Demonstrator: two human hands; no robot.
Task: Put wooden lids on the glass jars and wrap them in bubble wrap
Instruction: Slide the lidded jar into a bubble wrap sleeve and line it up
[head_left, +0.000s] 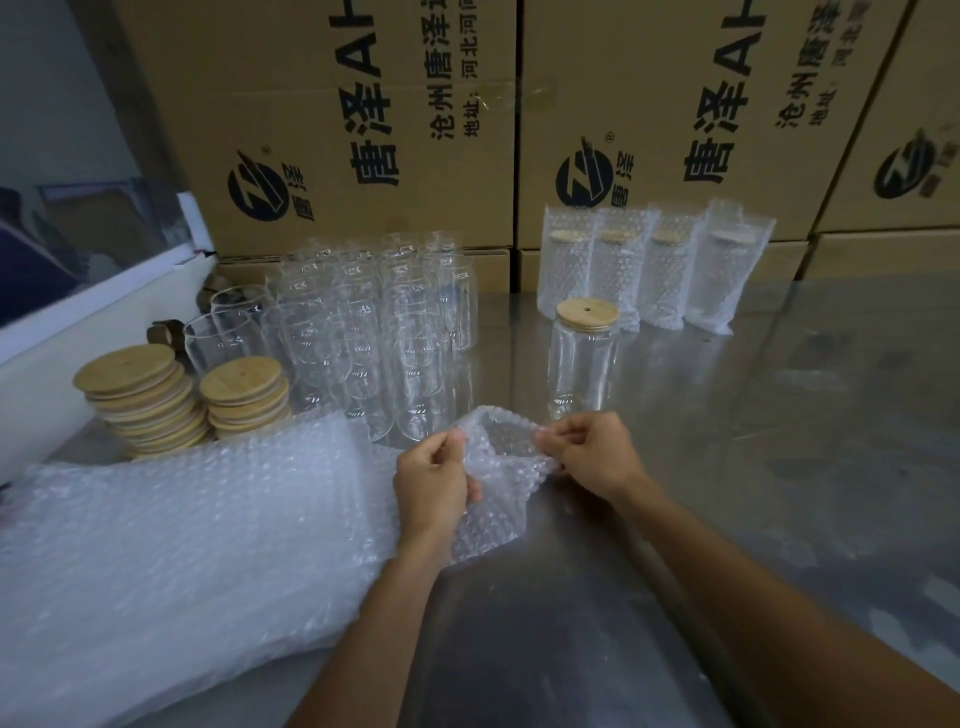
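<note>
While both hands' fingers (451, 448) pinch one bubble bag (498, 467), four wrapped jars (654, 270) stand.

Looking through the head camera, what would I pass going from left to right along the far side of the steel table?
Two stacks of round wooden lids → a cluster of clear, lidless glass jars → one clear glass jar capped with a wooden lid → a row of four lidded jars sleeved in bubble wrap.

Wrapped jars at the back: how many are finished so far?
4, upright in a row before the cardboard boxes: first wrapped jar, second, third, fourth. None seems hidden.
</note>
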